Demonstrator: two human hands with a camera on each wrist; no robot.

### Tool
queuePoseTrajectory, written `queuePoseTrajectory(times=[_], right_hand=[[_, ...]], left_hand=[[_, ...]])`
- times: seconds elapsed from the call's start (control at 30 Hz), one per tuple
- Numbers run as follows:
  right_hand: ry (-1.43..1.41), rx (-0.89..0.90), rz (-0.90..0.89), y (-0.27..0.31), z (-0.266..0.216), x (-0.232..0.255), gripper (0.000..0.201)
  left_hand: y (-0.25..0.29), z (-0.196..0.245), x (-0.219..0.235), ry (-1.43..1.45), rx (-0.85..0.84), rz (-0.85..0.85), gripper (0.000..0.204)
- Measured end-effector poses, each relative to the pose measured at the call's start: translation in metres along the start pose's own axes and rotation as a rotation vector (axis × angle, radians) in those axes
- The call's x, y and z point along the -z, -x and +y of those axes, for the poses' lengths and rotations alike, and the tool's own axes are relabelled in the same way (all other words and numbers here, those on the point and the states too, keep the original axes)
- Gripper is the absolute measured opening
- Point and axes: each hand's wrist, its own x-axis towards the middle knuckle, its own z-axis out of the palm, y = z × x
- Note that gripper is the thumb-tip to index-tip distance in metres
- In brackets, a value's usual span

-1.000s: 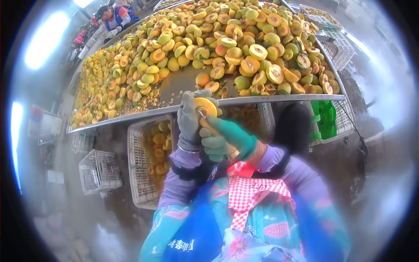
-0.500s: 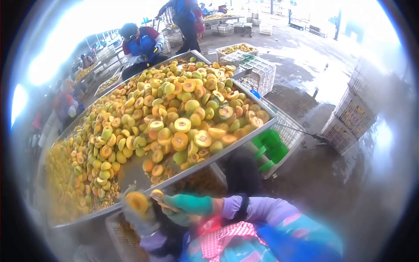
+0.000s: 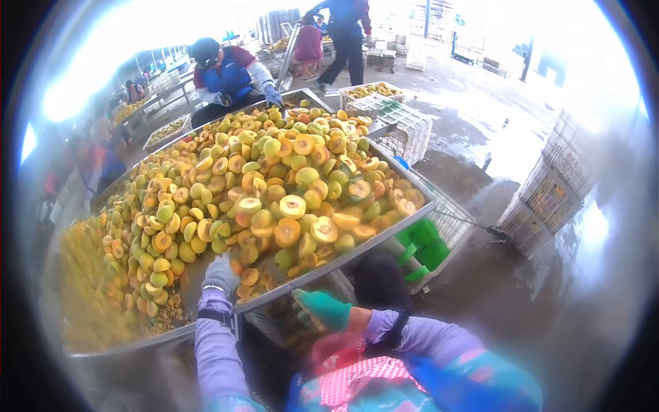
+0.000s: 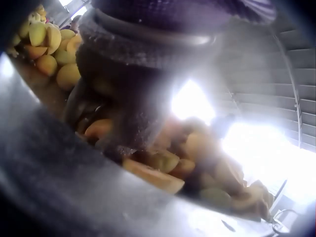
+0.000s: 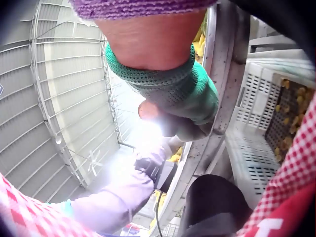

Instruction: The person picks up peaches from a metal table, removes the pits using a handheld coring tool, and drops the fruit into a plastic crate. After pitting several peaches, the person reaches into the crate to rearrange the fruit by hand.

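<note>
My left hand (image 3: 221,273), in a grey glove, reaches over the metal table's front rim, its fingertips at the near edge of a heap of halved yellow peaches (image 3: 292,206). In the left wrist view the gloved fingers (image 4: 138,123) point down among the fruit, beside a cut peach half (image 4: 154,177). My right hand (image 3: 322,309), in a green glove, is just in front of the rim. It grips a wooden-handled pitting tool, whose handle end (image 5: 148,109) pokes out of the glove in the right wrist view; its metal tip is hidden.
The metal table (image 3: 274,292) has a raised rim. A plastic crate holding green items (image 3: 425,247) stands beside it on the right, and another crate (image 5: 247,123) with fruit pieces is below. Across the table sits a person (image 3: 233,72); another person (image 3: 343,38) stands behind.
The head view has swung to the right. My left hand, which held a peach half by the tool, has moved forward onto the table; that half no longer shows in it. My right hand keeps the tool.
</note>
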Motion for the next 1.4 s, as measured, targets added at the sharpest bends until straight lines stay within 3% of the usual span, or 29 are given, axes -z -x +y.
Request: queuePoseTrajectory(times=[0.07,0.2,0.23,0.33,0.37,0.43,0.47,0.5,0.57,0.6,0.67,0.73,0.83,0.93,1.0,1.07,1.17,1.27,1.4], right_hand=[[0.099,0.108,-0.029,-0.017,0.009,0.011,0.052],[0.062,0.007,-0.110,0.000,-0.011,0.005,0.035],[0.086,0.013,-0.018,0.001,-0.012,-0.003,0.036],[0.071,0.057,-0.010,0.007,-0.015,-0.013,0.039],[0.116,0.144,0.035,-0.003,-0.008,-0.009,0.041],[0.196,0.292,0.118,-0.030,0.020,0.005,0.047],[0.227,0.340,0.142,0.005,-0.002,-0.005,0.039],[0.187,0.502,0.158,-0.004,0.005,-0.002,0.032],[0.323,0.426,0.195,0.024,-0.019,-0.013,0.030],[0.260,0.633,0.134,0.009,-0.012,-0.015,0.029],[0.669,0.889,0.162,0.009,-0.021,-0.027,0.027],[0.792,0.757,0.115,-0.005,-0.022,-0.025,0.028],[0.841,0.817,0.084,0.003,-0.025,-0.035,0.029],[0.921,0.853,0.105,0.014,-0.028,-0.042,0.029],[0.968,0.893,0.159,0.013,-0.029,-0.042,0.030],[0.923,0.942,0.105,0.009,-0.029,-0.041,0.030],[0.936,0.903,0.075,0.004,-0.026,-0.037,0.032],[0.888,0.862,0.051,-0.004,-0.019,-0.034,0.033],[0.825,0.777,0.000,0.001,-0.016,-0.031,0.034]], left_hand=[[0.002,0.004,0.018,-0.025,-0.012,-0.066,0.073],[0.010,-0.023,0.008,-0.029,-0.083,-0.016,0.067],[0.020,-0.015,0.009,-0.098,-0.134,-0.003,0.060],[0.024,0.009,0.029,-0.097,-0.086,-0.125,0.054],[0.024,0.009,0.028,-0.124,-0.082,-0.067,0.051],[0.017,-0.018,0.014,0.475,-0.136,-0.029,0.050],[0.021,-0.033,0.008,0.767,-0.138,-0.009,0.050],[0.034,-0.034,0.014,1.023,-0.145,-0.029,0.051],[0.073,-0.013,0.030,1.621,-0.186,-0.098,0.057],[0.092,0.006,0.034,1.962,-0.253,-0.114,0.063],[0.115,0.030,0.038,2.307,-0.123,-0.170,0.054],[0.116,0.041,0.016,1.773,-0.346,0.187,0.046],[0.133,0.062,0.025,0.776,-0.413,0.557,0.039],[0.126,0.072,0.008,0.951,-0.486,0.598,0.034],[0.137,0.084,0.018,1.340,-0.384,0.352,0.034],[0.133,0.083,0.015,1.373,-0.358,0.315,0.040],[0.132,0.087,0.013,1.039,-0.413,0.518,0.044],[0.126,0.091,0.001,1.142,-0.396,0.524,0.044],[0.115,0.090,-0.006,1.617,-0.245,0.268,0.041]])
